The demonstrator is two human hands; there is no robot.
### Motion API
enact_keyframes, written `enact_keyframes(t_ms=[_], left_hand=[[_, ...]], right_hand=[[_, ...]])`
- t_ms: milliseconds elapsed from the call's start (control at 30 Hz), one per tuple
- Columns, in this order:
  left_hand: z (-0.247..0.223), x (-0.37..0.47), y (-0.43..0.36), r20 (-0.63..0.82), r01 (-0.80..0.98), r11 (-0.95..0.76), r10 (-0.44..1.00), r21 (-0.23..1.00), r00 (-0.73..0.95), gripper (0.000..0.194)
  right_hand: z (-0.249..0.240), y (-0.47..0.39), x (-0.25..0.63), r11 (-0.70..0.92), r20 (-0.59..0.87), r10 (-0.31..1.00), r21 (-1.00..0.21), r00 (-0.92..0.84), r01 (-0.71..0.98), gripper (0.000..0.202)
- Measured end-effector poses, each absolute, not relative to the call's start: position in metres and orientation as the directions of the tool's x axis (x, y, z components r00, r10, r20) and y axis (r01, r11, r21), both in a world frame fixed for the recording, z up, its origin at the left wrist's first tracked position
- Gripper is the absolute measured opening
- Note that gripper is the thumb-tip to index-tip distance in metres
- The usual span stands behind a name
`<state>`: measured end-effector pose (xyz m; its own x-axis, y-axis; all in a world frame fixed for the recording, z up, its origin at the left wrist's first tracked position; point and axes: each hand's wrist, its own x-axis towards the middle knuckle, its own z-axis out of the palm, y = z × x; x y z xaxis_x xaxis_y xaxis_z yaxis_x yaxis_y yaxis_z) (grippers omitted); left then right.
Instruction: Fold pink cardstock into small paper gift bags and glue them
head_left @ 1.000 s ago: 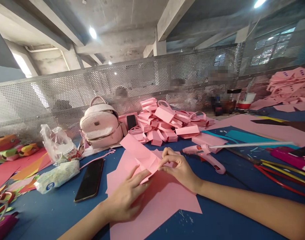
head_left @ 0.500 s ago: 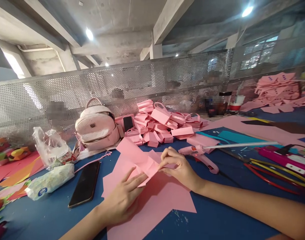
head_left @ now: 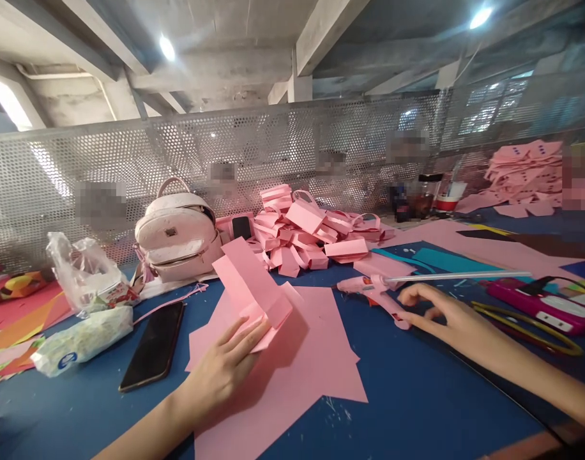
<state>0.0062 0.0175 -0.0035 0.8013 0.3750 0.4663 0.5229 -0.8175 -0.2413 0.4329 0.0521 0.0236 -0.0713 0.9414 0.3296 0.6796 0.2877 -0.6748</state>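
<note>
A folded pink paper piece (head_left: pixel 249 278) tilts above flat pink sheets (head_left: pixel 278 396) just off centre towards seven o'clock, now held by the left hand (head_left: pixel 225 367) alone, its fingers pressed close over the near flap, thumb hidden. The right hand (head_left: pixel 433 319), which half a second ago pinched the piece's edge, is now at four o'clock by the handle of a pink glue gun (head_left: pixel 375 291), thumb and curved forefinger partly open, any contact hard to tell. A phone (head_left: pixel 153 348) lies at eight o'clock, and a heap of pink paper boxes (head_left: pixel 304 223) sits just beyond the piece, towards one o'clock.
</note>
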Motion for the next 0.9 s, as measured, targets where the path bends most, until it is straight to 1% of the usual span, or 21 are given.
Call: enact_keyframes(t_ms=[67, 100, 167, 233, 333, 400, 467, 500, 600, 700, 800, 900], left_hand=[[-0.005, 0.006, 0.018, 0.462, 0.549, -0.813, 0.418, -0.195, 0.782, 0.042], [-0.006, 0.005, 0.018, 0.463, 0.571, -0.805, 0.450, -0.159, 0.764, 0.042], [-0.007, 0.004, 0.017, 0.458, 0.603, -0.794, 0.510, -0.076, 0.728, 0.043], [-0.007, 0.004, 0.016, 0.447, 0.613, -0.790, 0.547, -0.004, 0.708, 0.046], [-0.006, 0.004, 0.016, 0.426, 0.636, -0.769, 0.599, 0.069, 0.678, 0.052], [-0.007, 0.005, 0.017, 0.409, 0.652, -0.751, 0.629, 0.099, 0.662, 0.055], [-0.007, 0.006, 0.018, 0.398, 0.644, -0.760, 0.621, 0.092, 0.676, 0.056], [-0.008, 0.006, 0.019, 0.398, 0.634, -0.770, 0.605, 0.072, 0.690, 0.055], [-0.007, 0.007, 0.019, 0.412, 0.609, -0.793, 0.550, -0.014, 0.726, 0.056], [-0.006, 0.008, 0.018, 0.420, 0.599, -0.797, 0.519, -0.075, 0.744, 0.060], [-0.007, 0.009, 0.018, 0.415, 0.591, -0.801, 0.509, -0.092, 0.754, 0.063], [-0.009, 0.008, 0.018, 0.397, 0.587, -0.805, 0.512, -0.090, 0.762, 0.061]], right_hand=[[0.018, 0.064, 0.432, 0.258, 0.278, 0.957, -0.698, -0.079, 0.669, 0.044], [0.017, 0.070, 0.429, 0.235, 0.226, 0.969, -0.700, -0.102, 0.674, 0.046], [0.014, 0.080, 0.421, 0.183, 0.119, 0.983, -0.704, -0.141, 0.686, 0.038], [0.015, 0.087, 0.414, 0.143, 0.058, 0.987, -0.735, -0.149, 0.663, 0.035], [0.021, 0.085, 0.403, 0.105, 0.021, 0.988, -0.810, -0.150, 0.576, 0.040], [0.027, 0.077, 0.394, 0.120, 0.041, 0.986, -0.850, -0.162, 0.513, 0.042], [0.034, 0.066, 0.384, 0.162, 0.084, 0.979, -0.874, -0.185, 0.458, 0.043], [0.036, 0.061, 0.379, 0.155, 0.069, 0.977, -0.877, -0.200, 0.454, 0.045], [0.038, 0.048, 0.365, 0.080, -0.029, 0.975, -0.880, -0.221, 0.468, 0.046], [0.034, 0.046, 0.354, -0.007, -0.131, 0.963, -0.885, -0.236, 0.465, 0.050], [0.030, 0.048, 0.346, -0.051, -0.186, 0.948, -0.890, -0.259, 0.454, 0.054], [0.029, 0.051, 0.341, -0.043, -0.223, 0.914, -0.883, -0.339, 0.467, 0.057]])
